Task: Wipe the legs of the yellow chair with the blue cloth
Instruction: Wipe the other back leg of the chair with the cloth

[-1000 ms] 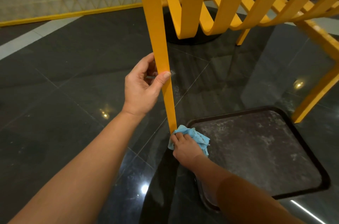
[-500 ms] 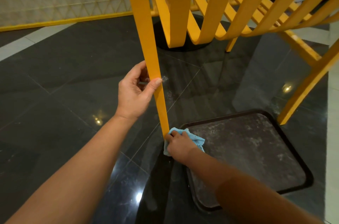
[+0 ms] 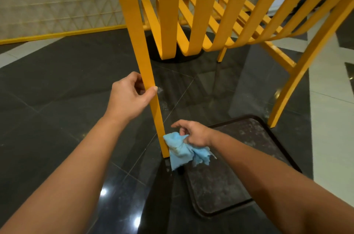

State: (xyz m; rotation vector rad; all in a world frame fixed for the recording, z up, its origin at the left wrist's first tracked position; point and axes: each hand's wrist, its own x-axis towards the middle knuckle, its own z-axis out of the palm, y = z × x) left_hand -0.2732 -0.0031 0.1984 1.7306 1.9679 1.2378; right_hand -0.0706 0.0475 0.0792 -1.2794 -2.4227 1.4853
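One wide-angle camera, worn on the head, is looking forward and steeply down, hovering close above the left hand (image 3: 128, 99) and right hand (image 3: 195, 134). It is facing the near leg (image 3: 148, 80) of the yellow chair (image 3: 168, 13) and the dark floor (image 3: 57, 90), with a wall (image 3: 57, 0) showing far top left.

Yellow chair (image 3: 168, 13) top beyond upper edge.

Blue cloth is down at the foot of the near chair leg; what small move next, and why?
Probably press the blue cloth against the near leg and draw it upward toward the left hand. The right hand pinches it loosely beside the leg's foot, while the left hand grips the leg higher up, steadying it.
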